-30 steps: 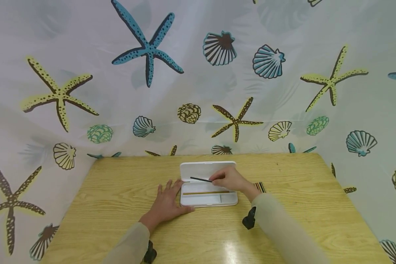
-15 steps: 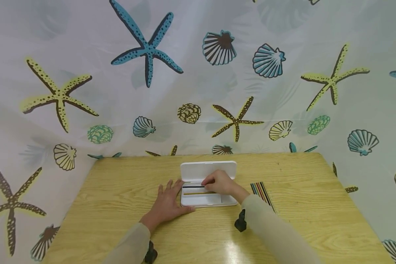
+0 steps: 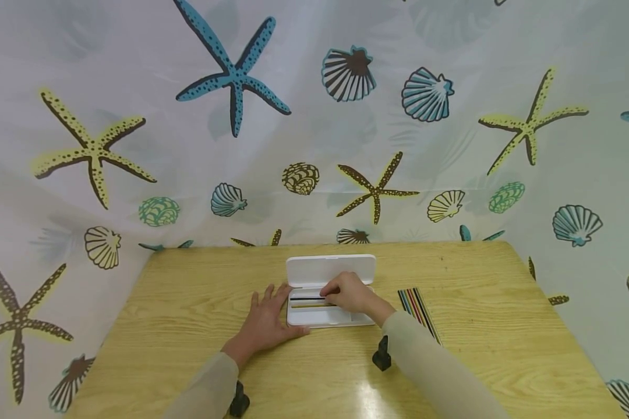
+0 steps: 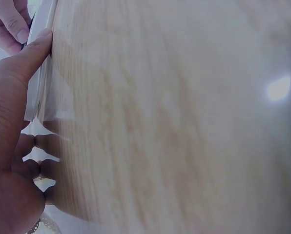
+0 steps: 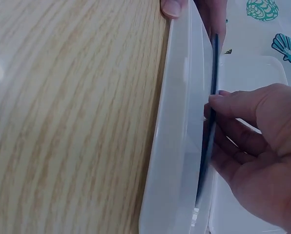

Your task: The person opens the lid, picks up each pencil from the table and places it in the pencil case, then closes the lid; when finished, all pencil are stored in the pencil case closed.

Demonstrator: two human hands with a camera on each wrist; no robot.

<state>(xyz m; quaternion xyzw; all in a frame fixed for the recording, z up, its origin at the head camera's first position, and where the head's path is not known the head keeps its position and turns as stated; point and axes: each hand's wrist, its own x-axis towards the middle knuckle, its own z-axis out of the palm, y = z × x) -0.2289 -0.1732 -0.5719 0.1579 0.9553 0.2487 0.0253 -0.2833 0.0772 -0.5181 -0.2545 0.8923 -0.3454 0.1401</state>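
Observation:
A white pencil case (image 3: 314, 318) lies open on the wooden table, its lid (image 3: 330, 265) raised at the back. My right hand (image 3: 350, 292) pinches a dark pencil (image 3: 300, 299) between thumb and fingertips, low in the back compartment. In the right wrist view this pencil (image 5: 215, 63) runs lengthwise along the case. A yellow pencil (image 3: 305, 306) lies in front of it, its right part hidden by the hand. My left hand (image 3: 266, 322) rests against the case's left end, fingers spread, the thumb (image 4: 35, 48) along the front edge.
Right of the case, several coloured pencils (image 3: 419, 311) lie side by side, partly covered by the right sleeve (image 3: 430, 361). A cloth (image 3: 314, 134) printed with starfish and shells hangs behind the table (image 3: 199, 291) and at both sides.
My right hand has brought the dark pencil down and left from above the case into its back compartment. The pencils at right show more now. My left hand stays in place.

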